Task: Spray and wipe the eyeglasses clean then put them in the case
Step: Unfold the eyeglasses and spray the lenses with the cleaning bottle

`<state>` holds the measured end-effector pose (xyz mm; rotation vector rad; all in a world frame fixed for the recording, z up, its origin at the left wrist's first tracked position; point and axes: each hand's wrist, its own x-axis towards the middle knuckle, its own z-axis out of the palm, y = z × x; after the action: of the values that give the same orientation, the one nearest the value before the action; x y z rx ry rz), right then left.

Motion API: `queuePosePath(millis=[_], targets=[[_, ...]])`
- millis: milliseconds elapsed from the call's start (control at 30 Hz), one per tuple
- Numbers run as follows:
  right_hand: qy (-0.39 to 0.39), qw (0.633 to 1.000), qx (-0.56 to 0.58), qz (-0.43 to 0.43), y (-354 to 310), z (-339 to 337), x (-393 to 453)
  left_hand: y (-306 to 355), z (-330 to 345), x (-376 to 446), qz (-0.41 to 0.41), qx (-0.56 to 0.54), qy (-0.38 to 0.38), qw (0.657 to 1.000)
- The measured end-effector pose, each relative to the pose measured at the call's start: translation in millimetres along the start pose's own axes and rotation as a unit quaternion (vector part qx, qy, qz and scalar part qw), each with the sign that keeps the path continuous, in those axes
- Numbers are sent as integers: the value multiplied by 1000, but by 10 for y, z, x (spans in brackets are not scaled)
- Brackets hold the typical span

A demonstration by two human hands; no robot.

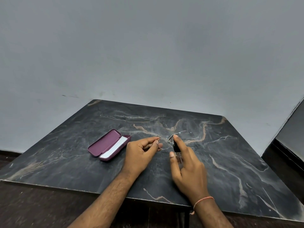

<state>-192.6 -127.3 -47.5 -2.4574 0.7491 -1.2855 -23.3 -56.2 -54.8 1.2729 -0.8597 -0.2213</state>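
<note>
Thin wire-rimmed eyeglasses (174, 137) are held over the middle of the dark marble table (230, 153). My left hand (141, 153) pinches the rim of the left lens between thumb and fingers. My right hand (187, 165) grips a small clear spray bottle with a black top (176, 148), index finger resting on the nozzle, right beside the lens. A purple glasses case (105, 143) lies open to the left of my hands, with a white cloth (115, 148) inside its lower half.
A plain grey wall stands behind the table. A dark piece of furniture (289, 145) sits at the right edge. The floor below the table's front edge is dark brown.
</note>
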Motion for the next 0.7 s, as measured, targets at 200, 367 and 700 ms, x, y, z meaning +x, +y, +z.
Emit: queuePosePath(millis=[200, 367, 700], targets=[[93, 992, 10, 87, 9, -53, 33, -14, -12, -5, 0, 19, 5, 1000], [102, 988, 10, 114, 29, -75, 45, -45, -50, 4, 5, 32, 11, 999], [79, 990, 14, 117, 40, -63, 55, -8, -56, -7, -18, 19, 17, 1000]])
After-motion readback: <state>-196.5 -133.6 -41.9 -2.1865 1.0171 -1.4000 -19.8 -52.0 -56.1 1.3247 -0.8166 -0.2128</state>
